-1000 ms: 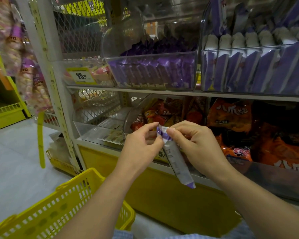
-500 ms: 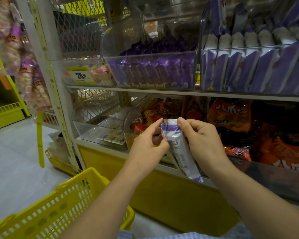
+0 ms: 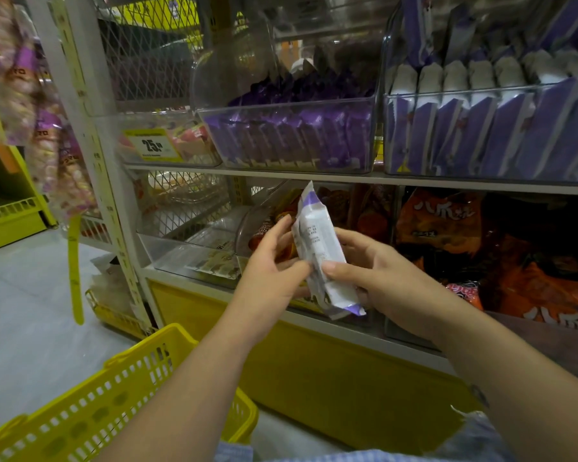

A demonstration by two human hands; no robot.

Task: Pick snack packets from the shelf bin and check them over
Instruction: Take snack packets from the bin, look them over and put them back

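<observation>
Head view, packet swung upright, right hand now lower

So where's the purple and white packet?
Middle of the head view, the packet is held between the left hand and right hand, before the lower shelf.

Single view: wide-angle head camera. We are looking forward and down from the person's head, facing the shelf at close range. The left hand, right hand and packet are sitting nearest the lens, mid-frame. The basket is showing low left, with the floor running along the left edge.
</observation>
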